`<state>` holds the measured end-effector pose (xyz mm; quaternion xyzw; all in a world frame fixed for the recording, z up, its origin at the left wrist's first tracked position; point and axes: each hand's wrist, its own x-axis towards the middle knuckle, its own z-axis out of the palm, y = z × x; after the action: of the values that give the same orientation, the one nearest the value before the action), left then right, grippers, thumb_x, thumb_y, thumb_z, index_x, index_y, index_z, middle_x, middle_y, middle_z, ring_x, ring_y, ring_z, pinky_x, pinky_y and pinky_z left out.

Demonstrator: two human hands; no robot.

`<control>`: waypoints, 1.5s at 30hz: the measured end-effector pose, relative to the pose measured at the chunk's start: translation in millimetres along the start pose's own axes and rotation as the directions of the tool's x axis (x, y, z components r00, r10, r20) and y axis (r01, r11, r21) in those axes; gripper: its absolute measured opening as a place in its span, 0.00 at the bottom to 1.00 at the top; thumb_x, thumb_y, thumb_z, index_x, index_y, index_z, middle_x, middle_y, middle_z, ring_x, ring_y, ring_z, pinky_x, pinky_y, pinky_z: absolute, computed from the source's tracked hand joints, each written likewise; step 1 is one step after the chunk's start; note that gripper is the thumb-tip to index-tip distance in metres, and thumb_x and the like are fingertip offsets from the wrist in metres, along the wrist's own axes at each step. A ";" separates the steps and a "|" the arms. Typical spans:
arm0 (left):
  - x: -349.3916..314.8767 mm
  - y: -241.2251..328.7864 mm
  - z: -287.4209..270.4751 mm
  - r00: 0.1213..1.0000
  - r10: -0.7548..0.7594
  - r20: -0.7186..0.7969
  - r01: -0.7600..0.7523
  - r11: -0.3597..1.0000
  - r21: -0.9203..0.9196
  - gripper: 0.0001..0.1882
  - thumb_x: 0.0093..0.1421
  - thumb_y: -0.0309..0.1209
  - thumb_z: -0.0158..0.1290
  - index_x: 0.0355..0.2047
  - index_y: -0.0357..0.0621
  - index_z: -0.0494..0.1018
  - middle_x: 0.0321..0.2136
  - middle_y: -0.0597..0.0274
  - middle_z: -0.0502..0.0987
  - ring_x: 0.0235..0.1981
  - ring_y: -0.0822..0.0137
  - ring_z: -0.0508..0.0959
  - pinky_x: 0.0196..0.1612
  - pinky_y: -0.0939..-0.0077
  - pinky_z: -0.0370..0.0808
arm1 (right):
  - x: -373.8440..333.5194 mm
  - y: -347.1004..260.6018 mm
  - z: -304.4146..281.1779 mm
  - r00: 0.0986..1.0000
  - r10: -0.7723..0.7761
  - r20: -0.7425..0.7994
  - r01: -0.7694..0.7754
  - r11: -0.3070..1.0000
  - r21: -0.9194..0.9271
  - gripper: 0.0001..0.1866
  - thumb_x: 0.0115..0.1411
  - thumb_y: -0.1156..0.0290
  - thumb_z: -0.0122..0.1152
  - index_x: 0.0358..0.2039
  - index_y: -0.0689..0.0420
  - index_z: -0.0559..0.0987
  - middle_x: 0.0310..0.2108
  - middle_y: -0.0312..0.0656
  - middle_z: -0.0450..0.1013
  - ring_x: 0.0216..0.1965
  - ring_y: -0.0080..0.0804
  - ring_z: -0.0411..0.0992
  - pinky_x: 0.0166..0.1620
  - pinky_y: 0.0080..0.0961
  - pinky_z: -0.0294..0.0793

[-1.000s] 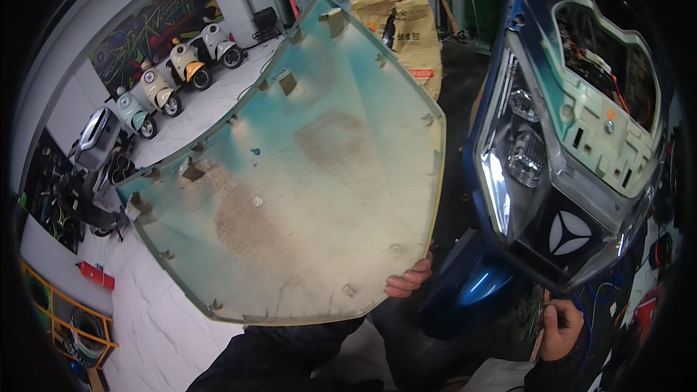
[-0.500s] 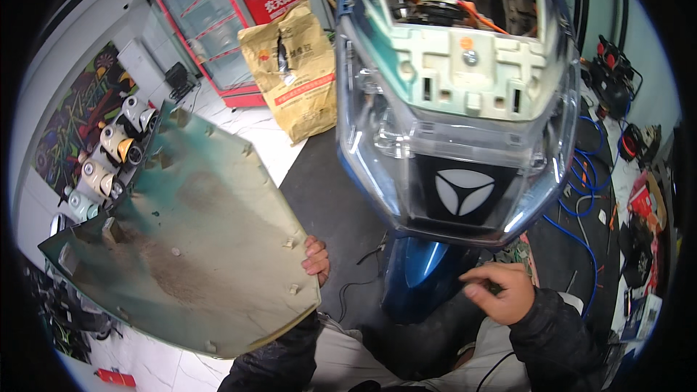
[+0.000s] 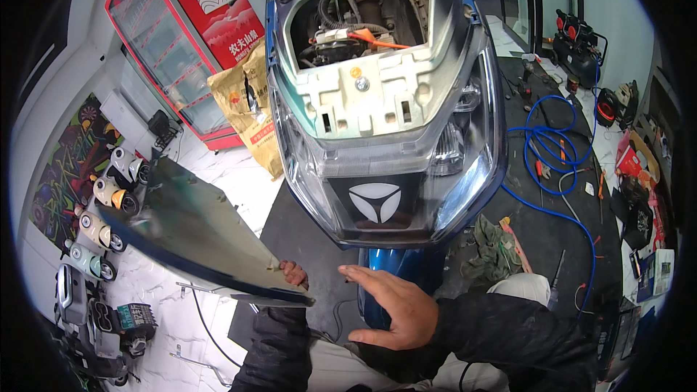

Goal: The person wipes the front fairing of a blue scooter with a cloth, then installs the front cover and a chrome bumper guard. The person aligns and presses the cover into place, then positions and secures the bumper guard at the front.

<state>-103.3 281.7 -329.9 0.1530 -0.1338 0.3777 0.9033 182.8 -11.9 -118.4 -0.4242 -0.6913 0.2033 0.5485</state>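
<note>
My left hand [image 3: 294,274] grips the edge of a large scooter body panel [image 3: 210,229], its pale, dirt-stained inner side partly facing up and its dark outer rim toward me. Most of the left hand is hidden behind the panel. My right hand [image 3: 399,308] hovers with nothing in it, thumb and fingers spread, above the blue front fender [image 3: 381,258]. Straight ahead stands the scooter's front, with a clear headlight assembly [image 3: 457,196] and a pale inner frame [image 3: 370,94] around an opening. Orange and grey wiring [image 3: 363,35] shows inside that opening.
A brown paper sack [image 3: 247,105] leans near a red display fridge [image 3: 181,36]. A blue hose [image 3: 544,131] and tools lie on the dark mat to the right. A green rag [image 3: 494,247] rests by my knee. Parked scooters [image 3: 94,229] line the left; an air compressor [image 3: 577,51] stands far right.
The panel has tilted, so its inner side shows less. My right hand has moved left and opened out from a curled pose. The view has shifted to the right.
</note>
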 end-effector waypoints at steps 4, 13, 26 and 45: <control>-0.2 -17.4 -14.2 0.998 -0.059 0.023 0.058 0.998 0.038 0.15 0.76 0.40 0.51 0.47 0.41 0.77 0.35 0.58 0.75 0.31 0.64 0.70 0.38 0.63 0.69 | -0.2 7.2 2.7 0.993 -0.115 0.036 0.118 0.987 -0.106 0.44 0.69 0.55 0.74 0.77 0.62 0.66 0.70 0.57 0.70 0.63 0.55 0.76 0.63 0.42 0.77; 4.7 -70.4 -7.6 0.991 0.116 -0.072 0.003 0.509 0.861 0.22 0.79 0.44 0.48 0.57 0.39 0.77 0.43 0.54 0.78 0.38 0.60 0.75 0.43 0.63 0.72 | -13.9 6.0 4.1 0.996 0.039 0.078 -0.025 0.984 -0.175 0.12 0.65 0.66 0.77 0.41 0.62 0.89 0.43 0.51 0.85 0.41 0.51 0.84 0.45 0.40 0.83; 74.3 -104.1 83.7 0.957 0.287 0.029 -0.202 0.593 0.779 0.26 0.83 0.47 0.40 0.66 0.40 0.74 0.58 0.50 0.82 0.56 0.53 0.83 0.58 0.60 0.83 | 5.1 -3.4 -15.6 0.992 0.104 -0.075 -0.115 0.982 -0.147 0.39 0.63 0.70 0.79 0.71 0.64 0.70 0.54 0.54 0.84 0.48 0.51 0.86 0.52 0.40 0.84; 183.8 -102.1 259.5 0.773 0.606 0.187 -0.050 -0.236 0.970 0.29 0.84 0.46 0.42 0.57 0.27 0.76 0.47 0.40 0.84 0.48 0.48 0.83 0.55 0.60 0.77 | 99.1 -42.4 -152.5 0.741 0.189 -0.644 -0.090 0.979 0.184 0.46 0.75 0.71 0.69 0.81 0.71 0.51 0.32 0.30 0.69 0.28 0.10 0.62 0.33 0.11 0.65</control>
<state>62.6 233.4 -44.1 0.6452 0.3273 0.6014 0.3389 305.5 16.6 19.5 -0.4793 -0.4040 0.1296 0.7683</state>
